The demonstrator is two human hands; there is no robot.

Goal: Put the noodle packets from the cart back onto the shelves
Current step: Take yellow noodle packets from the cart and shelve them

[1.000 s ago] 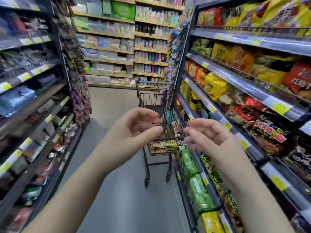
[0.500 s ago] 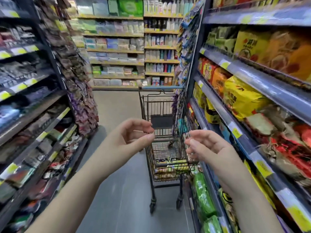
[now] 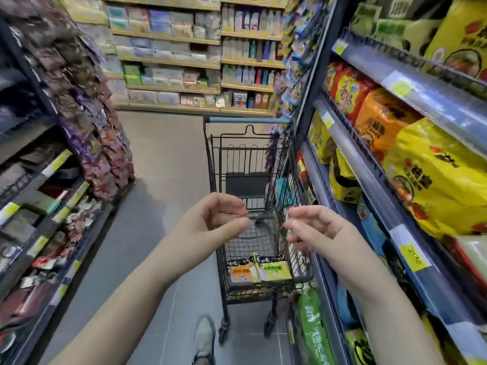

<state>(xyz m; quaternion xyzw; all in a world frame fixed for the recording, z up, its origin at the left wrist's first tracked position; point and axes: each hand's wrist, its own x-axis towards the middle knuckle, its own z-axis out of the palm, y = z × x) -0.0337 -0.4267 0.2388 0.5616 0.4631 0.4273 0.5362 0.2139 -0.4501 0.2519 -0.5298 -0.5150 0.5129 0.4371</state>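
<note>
Head view: orange, yellow noodle packets (image 3: 259,270), perhaps two, in cart (image 3: 247,119); left hand (image 3: 203,225), right hand (image 3: 322,233) fingers (image 3: 228,202) half-curled, empty.

Only one number can be read: a yellow price tag (image 3: 413,255) on the right-hand shelf rail (image 3: 434,283) shows what looks like "21.50", printed at a slant. Bold black Chinese characters stand on the yellow noodle bag (image 3: 434,185) and the orange noodle bag (image 3: 379,125), but they are too blurred to make out. The green bag (image 3: 313,333) low down has white lettering, also unreadable. The print on the two noodle packets (image 3: 259,270) in the cart (image 3: 245,159) is illegible.
</note>
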